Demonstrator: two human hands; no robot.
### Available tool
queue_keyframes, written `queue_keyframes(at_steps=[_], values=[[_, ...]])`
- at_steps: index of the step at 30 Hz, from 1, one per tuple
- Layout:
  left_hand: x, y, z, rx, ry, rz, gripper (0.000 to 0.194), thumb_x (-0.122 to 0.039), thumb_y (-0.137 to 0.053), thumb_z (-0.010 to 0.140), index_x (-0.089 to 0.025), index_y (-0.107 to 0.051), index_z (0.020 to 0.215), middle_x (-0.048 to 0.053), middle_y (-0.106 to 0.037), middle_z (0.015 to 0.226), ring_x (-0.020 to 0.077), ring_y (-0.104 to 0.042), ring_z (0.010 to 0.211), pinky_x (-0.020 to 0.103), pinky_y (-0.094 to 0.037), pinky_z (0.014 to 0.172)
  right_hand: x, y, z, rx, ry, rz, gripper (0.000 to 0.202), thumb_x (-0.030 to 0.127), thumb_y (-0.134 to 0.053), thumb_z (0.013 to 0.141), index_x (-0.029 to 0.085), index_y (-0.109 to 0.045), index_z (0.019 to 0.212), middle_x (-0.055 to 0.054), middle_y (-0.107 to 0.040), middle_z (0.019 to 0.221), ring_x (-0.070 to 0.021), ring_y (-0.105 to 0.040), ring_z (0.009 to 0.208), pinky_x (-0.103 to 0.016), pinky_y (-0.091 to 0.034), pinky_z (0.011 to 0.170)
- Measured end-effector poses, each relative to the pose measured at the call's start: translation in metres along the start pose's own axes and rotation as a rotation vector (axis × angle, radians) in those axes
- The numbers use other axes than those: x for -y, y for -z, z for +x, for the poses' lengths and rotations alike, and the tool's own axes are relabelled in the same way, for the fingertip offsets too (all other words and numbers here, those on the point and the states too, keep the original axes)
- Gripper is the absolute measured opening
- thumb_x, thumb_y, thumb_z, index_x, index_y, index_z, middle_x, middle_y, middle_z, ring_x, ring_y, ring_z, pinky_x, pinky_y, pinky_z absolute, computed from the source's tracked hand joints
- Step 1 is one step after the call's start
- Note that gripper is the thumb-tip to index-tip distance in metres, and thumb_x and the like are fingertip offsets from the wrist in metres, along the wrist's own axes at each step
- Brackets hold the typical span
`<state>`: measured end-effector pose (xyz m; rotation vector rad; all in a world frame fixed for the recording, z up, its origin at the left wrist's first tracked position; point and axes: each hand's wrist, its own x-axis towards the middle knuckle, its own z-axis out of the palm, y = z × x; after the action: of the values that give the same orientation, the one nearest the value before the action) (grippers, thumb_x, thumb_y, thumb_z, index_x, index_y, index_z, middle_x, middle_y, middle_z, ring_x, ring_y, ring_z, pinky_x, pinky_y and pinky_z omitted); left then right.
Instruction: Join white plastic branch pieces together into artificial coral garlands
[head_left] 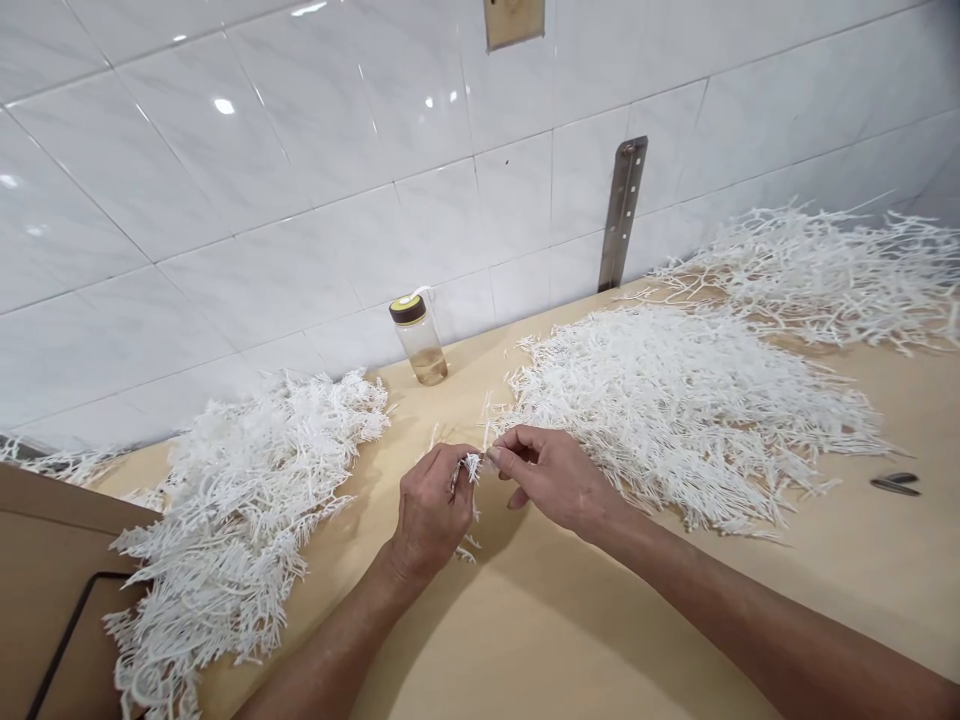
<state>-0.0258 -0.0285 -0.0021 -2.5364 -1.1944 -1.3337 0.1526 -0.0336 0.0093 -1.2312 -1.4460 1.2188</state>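
Note:
My left hand [435, 505] is closed round a small bunch of white branching strands [471, 466], whose tips stick out by the thumb. Close against it on the right, my right hand [551, 475] pinches at the bunch with thumb and index finger; what lies between those fingertips is too small to name. A few strands hang below my left hand. To the left lies a heap of curly white strands [255, 490], and to the right a wide pile of straighter white strands [675, 400].
A clear bottle [424, 350] with a dark and yellow lid stands near the tiled wall. More white branches [832, 275] lie at the back right. Small dark snips [895, 484] rest at the right. A brown box [60, 570] is at the left edge. A metal bracket [624, 215] is upright at the wall.

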Motion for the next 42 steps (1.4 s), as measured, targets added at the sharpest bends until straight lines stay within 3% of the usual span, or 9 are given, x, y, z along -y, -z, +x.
queue_keyframes(at_steps=[4,10,15,21,26,30,34,38,42], values=[[0.0,0.0,0.0,0.034,0.068,-0.011,0.019,-0.007,-0.052,0.087,-0.019,-0.065,0.093,0.0,-0.065,0.074,0.0119,-0.061,0.065,0.021,-0.046,0.062,-0.001,0.001,0.0,-0.059,0.1,-0.118,0.017,0.029,-0.054,0.089,0.018,-0.064,0.08,0.0,-0.06,0.072,-0.0139,-0.061,0.062,-0.025,-0.054,0.05],[-0.002,0.001,0.001,0.118,0.095,0.016,0.018,-0.007,-0.049,0.085,-0.019,-0.061,0.087,0.001,-0.063,0.074,0.013,-0.058,0.065,0.022,-0.042,0.058,-0.006,0.002,0.001,-0.17,0.488,-0.554,0.016,0.014,-0.047,0.094,0.018,-0.058,0.082,-0.003,-0.063,0.079,-0.015,-0.058,0.067,-0.029,-0.046,0.063],[-0.002,0.0,0.001,0.156,0.101,0.004,0.022,-0.005,-0.046,0.083,-0.02,-0.06,0.09,0.001,-0.064,0.076,0.0135,-0.058,0.067,0.023,-0.042,0.06,-0.01,0.004,0.005,-0.15,0.633,-0.747,0.018,0.01,-0.044,0.096,0.017,-0.058,0.087,-0.005,-0.062,0.082,-0.0172,-0.059,0.073,-0.028,-0.043,0.063],[-0.002,-0.002,-0.002,0.201,0.161,-0.032,0.016,-0.008,-0.046,0.084,-0.02,-0.056,0.081,0.0,-0.058,0.071,0.0126,-0.051,0.063,0.024,-0.038,0.059,-0.015,0.006,0.007,-0.132,0.625,-0.85,0.018,0.007,-0.044,0.096,0.016,-0.057,0.087,-0.005,-0.061,0.081,-0.0165,-0.057,0.071,-0.027,-0.038,0.059],[-0.008,-0.002,0.002,0.284,0.388,-0.137,0.022,-0.017,-0.05,0.085,-0.02,-0.044,0.064,-0.005,-0.041,0.057,0.0102,-0.038,0.053,0.023,-0.029,0.052,-0.02,0.0,0.013,-0.136,0.571,-0.975,0.02,0.005,-0.043,0.094,0.014,-0.059,0.086,-0.007,-0.06,0.081,-0.0165,-0.053,0.066,-0.028,-0.035,0.055],[-0.009,0.0,0.003,0.252,0.449,-0.211,0.023,-0.023,-0.052,0.087,-0.019,-0.046,0.065,-0.006,-0.039,0.056,0.0098,-0.036,0.054,0.023,-0.029,0.051,-0.015,0.011,0.024,-0.259,0.462,-0.978,0.023,0.003,-0.04,0.092,0.012,-0.06,0.086,-0.01,-0.062,0.083,-0.0176,-0.054,0.067,-0.028,-0.036,0.055],[-0.006,-0.001,-0.001,0.121,0.401,-0.205,0.017,-0.019,-0.05,0.088,-0.019,-0.055,0.072,-0.004,-0.049,0.062,0.0107,-0.044,0.057,0.023,-0.036,0.055,-0.003,0.031,0.022,-0.436,0.386,-0.687,0.015,0.012,-0.047,0.092,0.016,-0.06,0.087,-0.007,-0.063,0.082,-0.0186,-0.06,0.073,-0.029,-0.045,0.063],[0.0,-0.005,-0.005,0.012,0.202,-0.105,0.019,-0.008,-0.045,0.086,-0.019,-0.061,0.085,0.001,-0.06,0.072,0.0131,-0.055,0.067,0.024,-0.043,0.063,0.001,0.028,0.009,-0.234,0.351,-0.406,0.015,0.025,-0.054,0.092,0.018,-0.065,0.099,-0.006,-0.068,0.092,-0.0183,-0.065,0.079,-0.029,-0.053,0.062],[0.002,-0.005,-0.006,-0.035,0.074,-0.043,0.023,-0.004,-0.045,0.084,-0.02,-0.061,0.091,0.0,-0.06,0.073,0.0125,-0.056,0.066,0.023,-0.043,0.061,-0.001,0.015,0.002,-0.093,0.377,-0.376,0.021,0.033,-0.057,0.091,0.02,-0.07,0.1,-0.008,-0.069,0.101,-0.0179,-0.066,0.079,-0.03,-0.057,0.061]])
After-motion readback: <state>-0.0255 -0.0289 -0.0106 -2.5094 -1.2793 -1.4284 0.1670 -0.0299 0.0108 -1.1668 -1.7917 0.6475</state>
